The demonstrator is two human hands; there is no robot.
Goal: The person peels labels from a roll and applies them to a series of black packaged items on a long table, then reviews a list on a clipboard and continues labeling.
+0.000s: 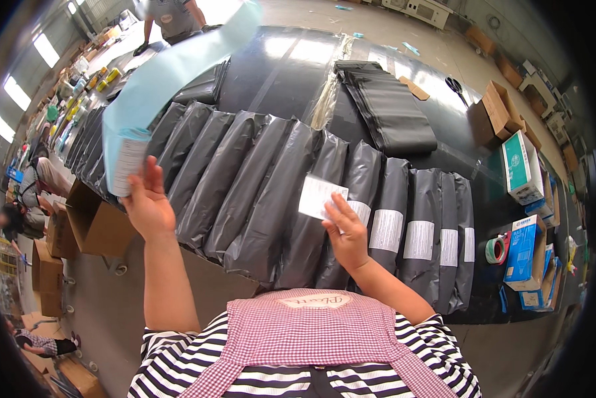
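Dark plastic packages lie side by side on the black table, the row running from between 9 and 10 o'clock to between 3 and 4. Film appears slack and creased; a label pressed across a fold would probably wrinkle or lift at an edge. Pale blue strip, with printed white labels at its lower end, arcs through the air at 10 o'clock; its loose length could swing down and snag on the packages. Left hand, at 9 o'clock: grip partly closed about that lower end. Right hand, at 4 o'clock: fingers mostly extended, a loose label caught at the fingertips near centre. Whether it touches the package below cannot be determined. So light a grip could let it turn and land crooked.

Markings: green-and-white box at 3 o'clock and blue box toward 4 bear printed lettering. Oval patch on the checked apron, at 6 o'clock, carries script. Applied labels, white rectangles between 3 and 4 o'clock, show fine print, too small to read.
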